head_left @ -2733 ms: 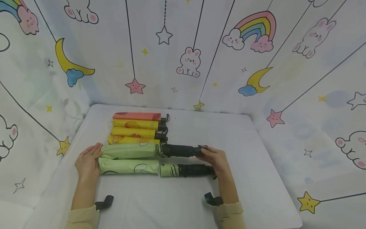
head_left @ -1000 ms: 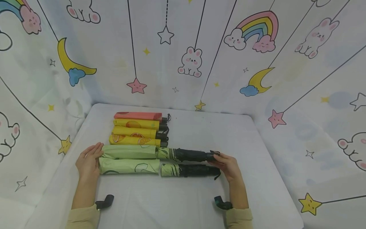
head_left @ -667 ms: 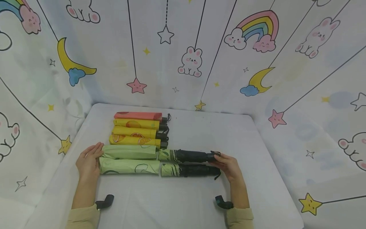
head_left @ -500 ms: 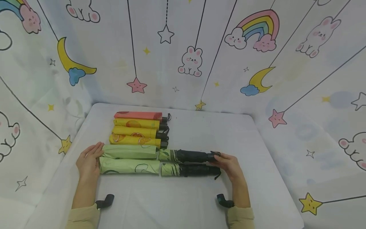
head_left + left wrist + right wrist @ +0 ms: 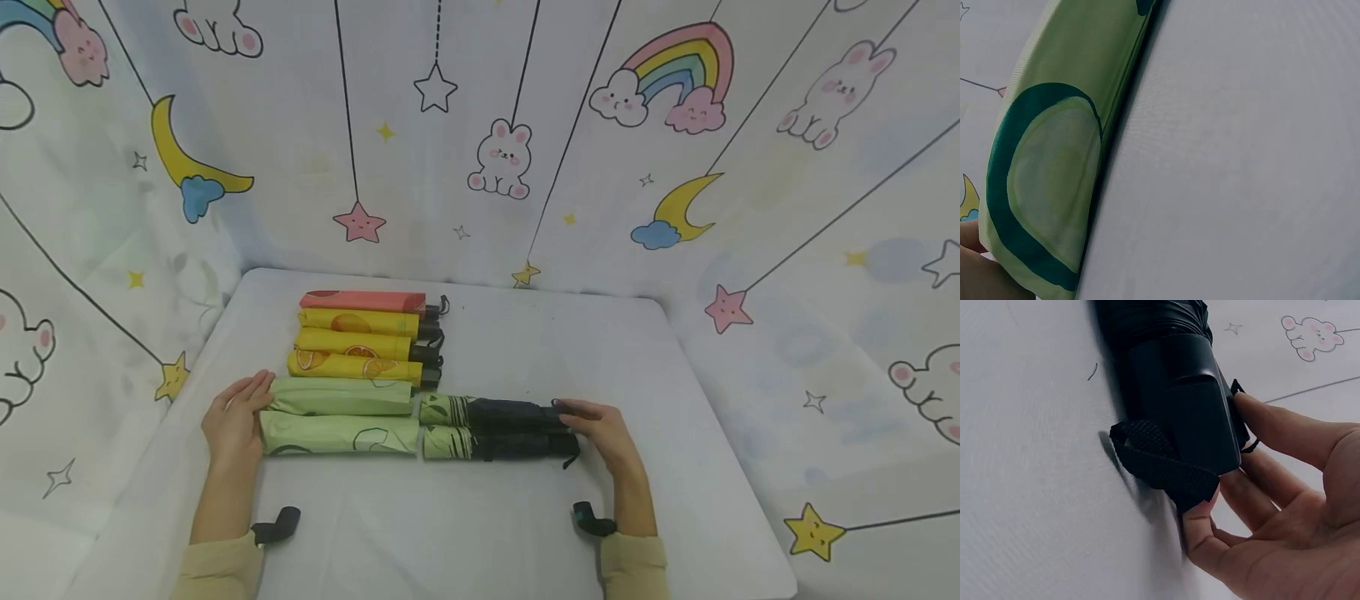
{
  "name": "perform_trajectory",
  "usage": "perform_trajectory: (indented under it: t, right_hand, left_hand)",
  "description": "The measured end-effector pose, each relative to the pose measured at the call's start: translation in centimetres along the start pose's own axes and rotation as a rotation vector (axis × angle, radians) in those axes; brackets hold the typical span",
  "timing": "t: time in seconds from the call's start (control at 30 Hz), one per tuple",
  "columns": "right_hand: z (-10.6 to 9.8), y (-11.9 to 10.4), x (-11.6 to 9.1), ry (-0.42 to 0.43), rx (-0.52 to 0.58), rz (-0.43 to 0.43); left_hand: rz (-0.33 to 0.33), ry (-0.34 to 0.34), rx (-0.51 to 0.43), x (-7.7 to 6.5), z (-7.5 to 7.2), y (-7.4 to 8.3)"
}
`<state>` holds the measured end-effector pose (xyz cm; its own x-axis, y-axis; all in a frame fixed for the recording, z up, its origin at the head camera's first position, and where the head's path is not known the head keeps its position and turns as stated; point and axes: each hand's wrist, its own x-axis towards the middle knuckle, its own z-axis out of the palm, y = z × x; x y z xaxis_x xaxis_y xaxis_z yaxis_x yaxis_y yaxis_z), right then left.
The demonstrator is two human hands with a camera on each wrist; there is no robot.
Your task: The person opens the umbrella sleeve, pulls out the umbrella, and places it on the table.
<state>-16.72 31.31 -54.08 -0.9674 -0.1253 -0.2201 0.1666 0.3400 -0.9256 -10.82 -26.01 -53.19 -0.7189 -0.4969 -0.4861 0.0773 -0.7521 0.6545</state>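
Observation:
Two light green avocado-print umbrella sleeves lie one behind the other, the far sleeve [image 5: 341,397] and the near sleeve [image 5: 322,433]. My left hand [image 5: 234,421] rests at their left ends, fingers fairly straight; the left wrist view shows fingers [image 5: 988,272] right at the near sleeve's end. To the right, across a small gap, lie the far folded umbrella [image 5: 506,412] and the near folded umbrella [image 5: 517,444], side by side, green-striped and black. My right hand [image 5: 607,433] holds the far umbrella's handle by the fingertips. A black strap [image 5: 1160,459] hangs off the handle [image 5: 1179,400].
Behind the sleeves are several fruit-print umbrellas with handles to the right: an orange-print yellow umbrella [image 5: 356,367], more yellow ones, and a red umbrella [image 5: 363,302] at the back. A white table [image 5: 420,533] bears everything, with a printed curtain [image 5: 442,158] behind.
The far umbrella has slid right from the far sleeve's end, then nearer to me against the near umbrella. My right hand moved with it. The left hand stays in place.

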Motion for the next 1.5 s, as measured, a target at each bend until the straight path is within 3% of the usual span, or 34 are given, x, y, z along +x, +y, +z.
perform_trajectory:
  t: [0.4, 0.73, 1.07, 1.5]
  right_hand:
    - [0.2, -1.1, 0.1, 0.059, -0.099, 0.062]
    - [0.2, -2.7, 0.6, 0.051, -0.162, 0.018]
    - [2.3, -5.9, 1.6, 0.083, -0.201, -0.023]
    - [4.9, -8.9, 4.0, 0.022, -0.187, -0.039]
  left_hand:
    - [0.004, -0.013, 0.042, 0.1, 0.2, 0.0]
    - [-0.007, -0.037, 0.037, -0.1, 0.2, 0.2]
    - [-0.027, -0.111, 0.026, -0.4, 0.6, 2.0]
    - [0.003, -0.198, 0.096, 0.0, 1.9, 3.1]
